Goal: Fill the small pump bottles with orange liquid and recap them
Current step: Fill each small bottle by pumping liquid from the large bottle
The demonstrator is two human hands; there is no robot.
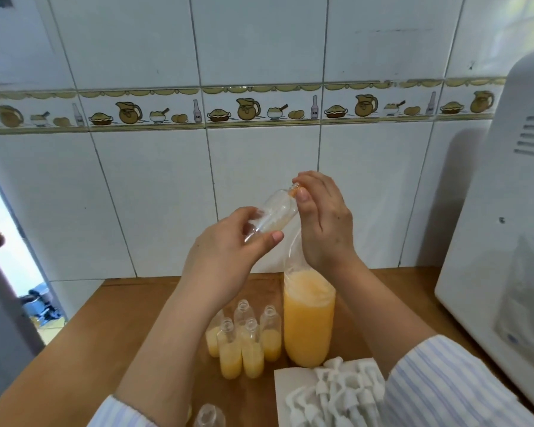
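My left hand (228, 251) grips a small clear bottle (275, 212) held up and tilted, neck toward the upper right, with a little orange liquid inside. My right hand (324, 220) pinches the spout of a clear plastic bag (309, 318) of orange liquid at the bottle's mouth. The bag stands on the wooden table (136, 318) below my hands. Left of the bag stand several uncapped small bottles (244, 343), each partly filled with orange liquid. White pump caps (336, 392) lie in a heap on a white sheet at the front right.
An empty clear bottle (210, 416) shows at the bottom edge. A large white appliance (506, 241) stands at the right. A tiled wall rises right behind the table. A doorway opens at the left.
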